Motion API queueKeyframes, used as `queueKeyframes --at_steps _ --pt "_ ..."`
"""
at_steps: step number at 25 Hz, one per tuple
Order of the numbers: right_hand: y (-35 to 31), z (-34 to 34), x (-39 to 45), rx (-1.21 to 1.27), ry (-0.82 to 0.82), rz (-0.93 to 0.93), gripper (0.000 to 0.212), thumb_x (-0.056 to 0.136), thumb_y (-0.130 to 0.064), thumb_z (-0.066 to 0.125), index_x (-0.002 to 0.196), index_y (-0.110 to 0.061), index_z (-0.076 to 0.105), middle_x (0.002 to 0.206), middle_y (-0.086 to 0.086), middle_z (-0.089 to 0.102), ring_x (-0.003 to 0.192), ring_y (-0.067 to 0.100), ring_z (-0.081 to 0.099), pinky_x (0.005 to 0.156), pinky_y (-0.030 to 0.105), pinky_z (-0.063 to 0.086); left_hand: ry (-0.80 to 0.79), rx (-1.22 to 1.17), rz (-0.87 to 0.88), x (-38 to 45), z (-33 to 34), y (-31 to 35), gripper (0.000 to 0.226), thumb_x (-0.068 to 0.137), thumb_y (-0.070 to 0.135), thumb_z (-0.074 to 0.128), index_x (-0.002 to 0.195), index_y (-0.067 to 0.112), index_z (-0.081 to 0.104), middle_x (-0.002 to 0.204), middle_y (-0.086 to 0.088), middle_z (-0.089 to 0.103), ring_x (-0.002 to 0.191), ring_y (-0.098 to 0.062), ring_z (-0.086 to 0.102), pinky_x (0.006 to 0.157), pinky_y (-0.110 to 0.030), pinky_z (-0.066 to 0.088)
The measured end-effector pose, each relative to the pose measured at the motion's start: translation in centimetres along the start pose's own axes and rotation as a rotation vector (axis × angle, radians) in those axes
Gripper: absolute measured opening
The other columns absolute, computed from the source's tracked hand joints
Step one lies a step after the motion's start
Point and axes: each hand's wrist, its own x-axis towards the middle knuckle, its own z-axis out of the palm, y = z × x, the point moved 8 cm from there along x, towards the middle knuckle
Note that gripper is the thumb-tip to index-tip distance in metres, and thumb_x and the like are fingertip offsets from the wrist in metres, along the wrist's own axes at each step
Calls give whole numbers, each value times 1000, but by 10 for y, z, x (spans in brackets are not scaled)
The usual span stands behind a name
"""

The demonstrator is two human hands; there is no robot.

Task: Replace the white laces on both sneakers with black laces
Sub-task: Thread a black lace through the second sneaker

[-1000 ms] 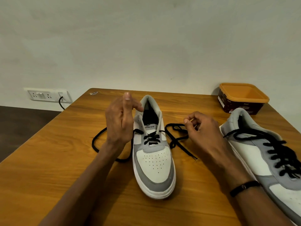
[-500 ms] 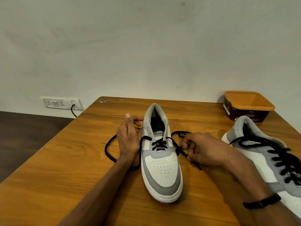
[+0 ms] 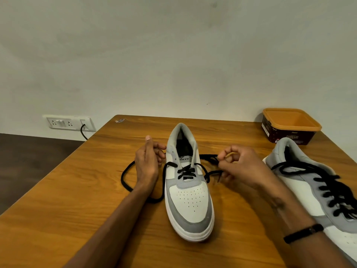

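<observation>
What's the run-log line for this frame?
stage: lacing middle sneaker, lower eyelets done | left hand: at its collar | right hand: pinching black lace | right sneaker: laced black

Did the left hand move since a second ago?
Yes. The left hand has dropped lower and closer to the table; beside the middle sneaker, its fingertip was above the collar, and is now below it.
</observation>
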Motion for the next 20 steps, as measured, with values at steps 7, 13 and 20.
queueKeyframes --at_steps 7,13,20 --pt "-27 12 -10 920 -175 -45 32 82 5 66 114 6 72 94 21 76 84 23 76 71 26 64 -120 129 344 -22 15 40 43 108 51 42 107 17 68 76 1 62 65 -21 57 54 -39 48" --pt "-28 5 -9 163 127 -329 22 83 -8 85 103 -15 80 97 6 80 88 18 78 82 27 64 -176 144 633 -38 23 61 29 99 14 42 97 9 70 66 -2 58 51 -23 44 44 -43 33" --pt "-27 11 -3 -580 288 -584 29 93 -7 76 118 -19 75 114 -9 58 99 8 62 85 19 59 -267 90 594 -41 29 61 25 86 -3 42 94 6 65 64 6 49 51 -16 37 46 -33 31"
